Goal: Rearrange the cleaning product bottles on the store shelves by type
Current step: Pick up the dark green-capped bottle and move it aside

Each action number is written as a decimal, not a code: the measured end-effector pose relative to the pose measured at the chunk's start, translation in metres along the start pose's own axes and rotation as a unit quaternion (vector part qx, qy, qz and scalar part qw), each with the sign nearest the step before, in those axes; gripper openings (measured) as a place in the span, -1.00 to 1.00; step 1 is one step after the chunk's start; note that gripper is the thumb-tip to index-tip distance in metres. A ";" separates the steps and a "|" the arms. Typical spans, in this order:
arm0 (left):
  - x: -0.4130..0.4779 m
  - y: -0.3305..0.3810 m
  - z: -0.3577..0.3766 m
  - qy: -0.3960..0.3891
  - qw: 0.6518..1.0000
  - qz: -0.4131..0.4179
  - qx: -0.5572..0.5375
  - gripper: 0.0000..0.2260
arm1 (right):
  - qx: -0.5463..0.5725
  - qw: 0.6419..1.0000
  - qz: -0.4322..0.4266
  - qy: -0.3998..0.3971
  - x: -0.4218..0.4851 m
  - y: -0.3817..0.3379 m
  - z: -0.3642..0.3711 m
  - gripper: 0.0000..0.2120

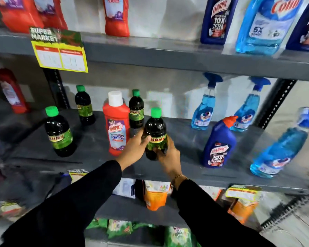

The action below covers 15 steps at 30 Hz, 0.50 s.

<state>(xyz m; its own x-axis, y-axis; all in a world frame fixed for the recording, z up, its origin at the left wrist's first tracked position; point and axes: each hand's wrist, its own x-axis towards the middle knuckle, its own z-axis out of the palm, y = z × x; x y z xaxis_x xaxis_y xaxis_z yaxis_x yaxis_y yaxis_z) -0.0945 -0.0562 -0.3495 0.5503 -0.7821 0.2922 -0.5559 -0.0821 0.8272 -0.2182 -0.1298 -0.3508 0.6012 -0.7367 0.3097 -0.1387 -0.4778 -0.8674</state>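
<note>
1. Two hands grip one dark bottle (155, 134) at the middle shelf's (221, 177) front: your left hand (135, 148) wraps its left side, your right hand (168, 157) cups its base.
2. Keep it upright and carry it left toward the other dark bottles (60, 132).
3. The red bottle (116, 125) stands just beside your left hand; lift over or pass in front of it.
4. The blue bottle (218, 145) and sprays (202, 111) stand apart on the right, out of your path

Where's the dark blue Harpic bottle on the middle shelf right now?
The dark blue Harpic bottle stands right of centre on the middle shelf, in front of two blue spray bottles.
</note>
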 end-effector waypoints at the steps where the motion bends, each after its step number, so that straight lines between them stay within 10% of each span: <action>1: 0.003 -0.007 0.003 -0.005 1.000 -0.017 0.010 -0.62 | 0.001 1.000 0.019 -0.002 0.002 0.006 0.004 -0.49; 11: -0.006 -0.019 0.013 0.019 1.000 -0.010 0.018 -0.62 | 0.055 0.995 0.064 0.049 -0.002 0.029 0.030 -0.46; 15: -0.021 -0.015 -0.011 0.302 0.930 0.163 0.131 -0.72 | -0.039 0.988 -0.023 0.149 -0.030 0.020 0.065 -0.65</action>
<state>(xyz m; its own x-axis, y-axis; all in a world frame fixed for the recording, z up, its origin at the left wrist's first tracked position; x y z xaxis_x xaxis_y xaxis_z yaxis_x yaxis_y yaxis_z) -0.0913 -0.0316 -0.3626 0.5308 -0.3091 0.7891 -0.8442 -0.1111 0.5244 -0.1883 -0.0865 -0.4031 0.3523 -0.8159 0.4585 -0.1839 -0.5408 -0.8208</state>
